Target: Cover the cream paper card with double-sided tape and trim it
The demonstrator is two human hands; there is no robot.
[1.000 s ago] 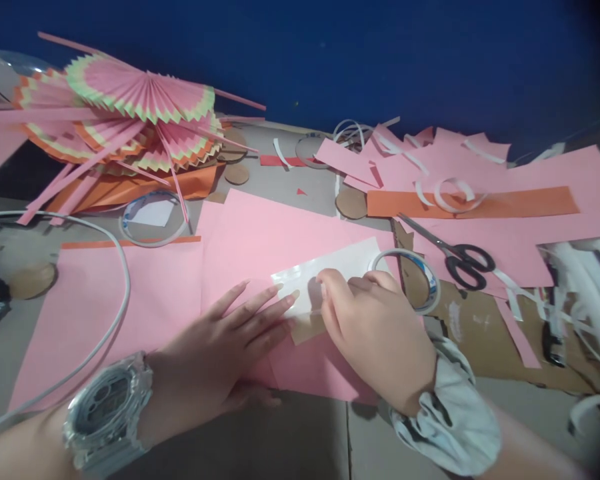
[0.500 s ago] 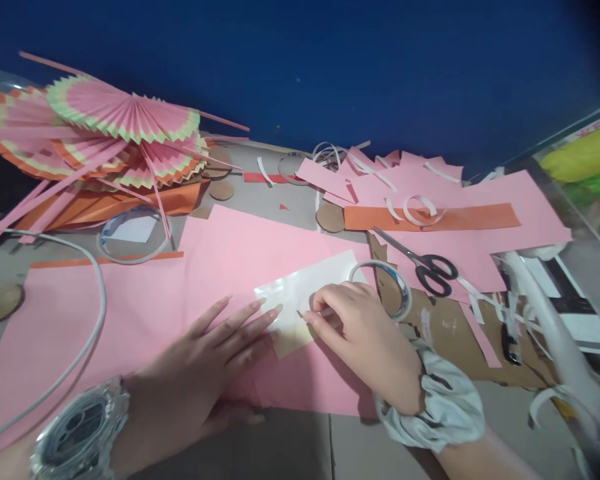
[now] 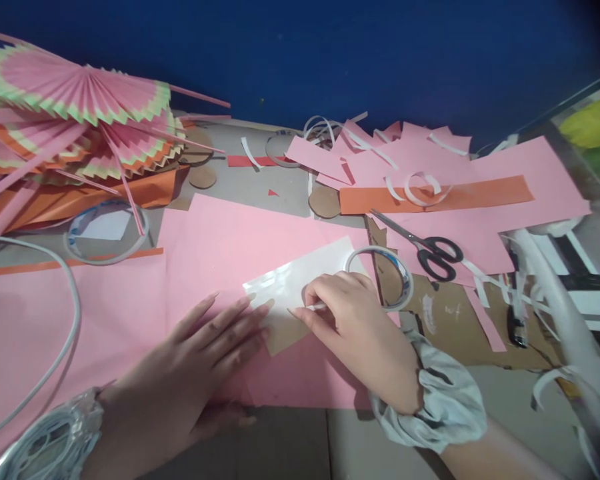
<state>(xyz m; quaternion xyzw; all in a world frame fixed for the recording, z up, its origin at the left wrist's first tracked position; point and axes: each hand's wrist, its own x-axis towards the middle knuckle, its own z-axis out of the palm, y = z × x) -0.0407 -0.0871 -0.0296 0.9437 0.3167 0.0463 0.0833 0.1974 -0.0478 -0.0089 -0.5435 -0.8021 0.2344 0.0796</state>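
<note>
A glossy white sheet [image 3: 290, 270] with a tan lower part lies on large pink paper [image 3: 230, 233]. My left hand [image 3: 195, 367] is spread flat, its fingertips on the left edge of the sheet and its palm over the pink paper. Over the sheet's right part, my right hand [image 3: 350, 327] is closed, thumb and index finger pinched on something thin and pale that I cannot make out. A tape roll [image 3: 405, 283] lies just behind the right hand, touching the sheet's right corner.
Black-handled scissors [image 3: 437, 257] lie right of the tape roll, near pink paper pieces and an orange strip [image 3: 480, 195]. Pleated paper fans [image 3: 85, 93] are piled at the back left. Another tape roll [image 3: 107, 257] and a grey cable [image 3: 75, 320] lie at left, a cutter [image 3: 517, 327] at right.
The view has shifted, so the fans and left tape roll appear further left. Both hands keep nearly the same pose on the white sheet.
</note>
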